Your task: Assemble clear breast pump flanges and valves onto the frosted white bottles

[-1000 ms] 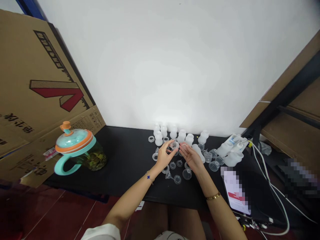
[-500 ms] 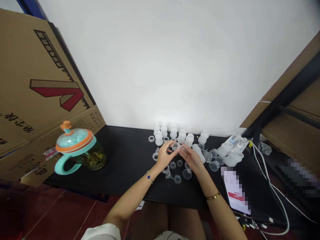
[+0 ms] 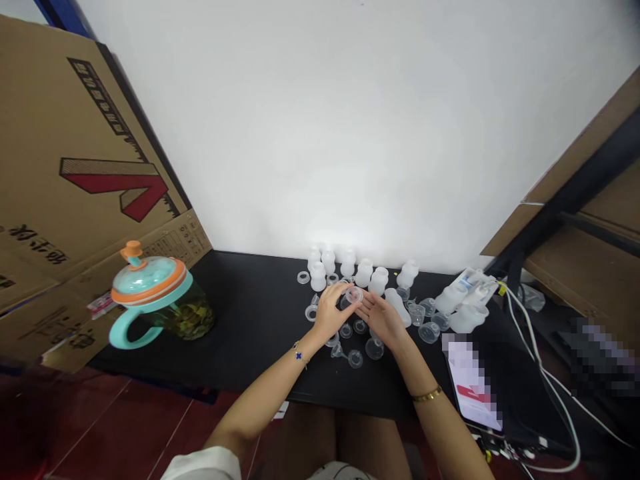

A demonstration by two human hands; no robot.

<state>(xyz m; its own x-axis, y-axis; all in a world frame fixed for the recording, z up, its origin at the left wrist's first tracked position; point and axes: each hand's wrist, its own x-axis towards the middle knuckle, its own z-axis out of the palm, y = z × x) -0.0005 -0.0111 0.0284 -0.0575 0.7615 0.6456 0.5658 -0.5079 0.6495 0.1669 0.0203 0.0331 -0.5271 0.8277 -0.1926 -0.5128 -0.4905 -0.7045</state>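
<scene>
My left hand pinches a small clear plastic ring at its fingertips, above the black table top. My right hand faces it with fingers extended, the tips just beside the ring. Below both hands lie several clear cup-shaped parts. Behind them stand several frosted white bottles in a loose row. A flat clear ring rests at the left of that row. My hands partly hide the parts between them.
A teal jug with an orange lid stands at the table's left, against a cardboard sheet. To the right are a pixelated phone and a white cable. A white wall rises behind the table.
The clear ring has shifted slightly right and shows more fully. My right fingertips have come closer to my left hand.
</scene>
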